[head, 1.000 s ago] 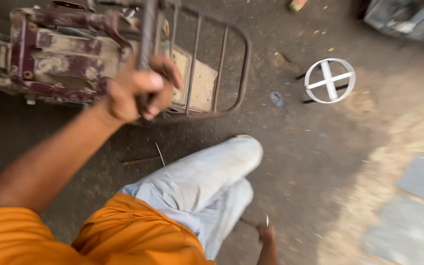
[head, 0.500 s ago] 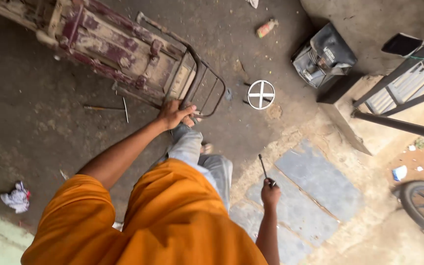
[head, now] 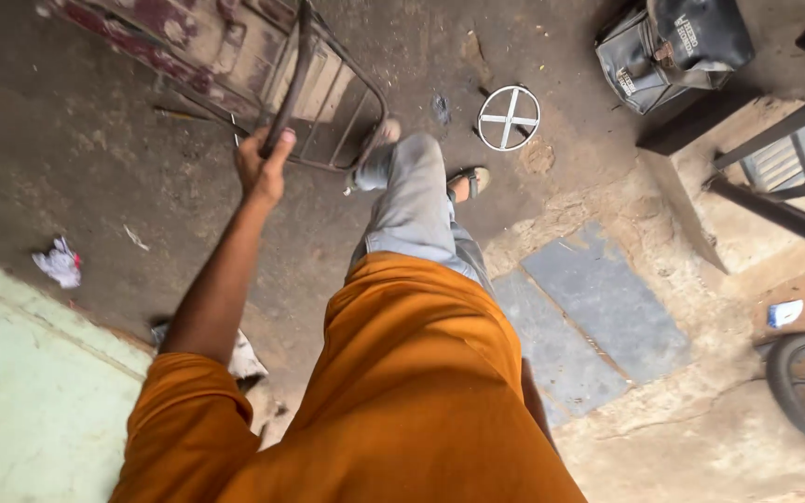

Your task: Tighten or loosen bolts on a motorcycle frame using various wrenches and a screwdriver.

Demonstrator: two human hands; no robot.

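A dark metal bar (head: 293,79) is gripped by the left hand (head: 260,168), whose fingers are wrapped around its lower end. The bar is a thin round rod, and its long axis runs from the hand up and slightly right toward the far edge of the view, where its top end meets a wire rack (head: 342,121). The rack is made of thin bent rods with a rounded corner and is joined to a worn, rusty metal frame (head: 156,33) with flaking dark red paint at the far left. The bar and rack are seen far and left of centre, above the ground.

The right hand is hidden behind the orange shirt (head: 393,401), so it cannot be told whether it is closed or loose.

The ground (head: 76,158) is rough, dark and stained, with small litter scattered on it. A pale green painted slab (head: 20,391) lies at the near left. Two flat grey stone slabs (head: 607,303) are set in sandy, crumbling earth at the right. A round metal ring with crossed spokes (head: 509,118) lies flat on the ground just beyond a sandalled foot (head: 470,182). A black bag (head: 673,47) of shiny material sits at the far right. Part of a rubber tyre (head: 798,387) is seen at the near right edge. A crumpled white rag (head: 60,263) lies at the left.
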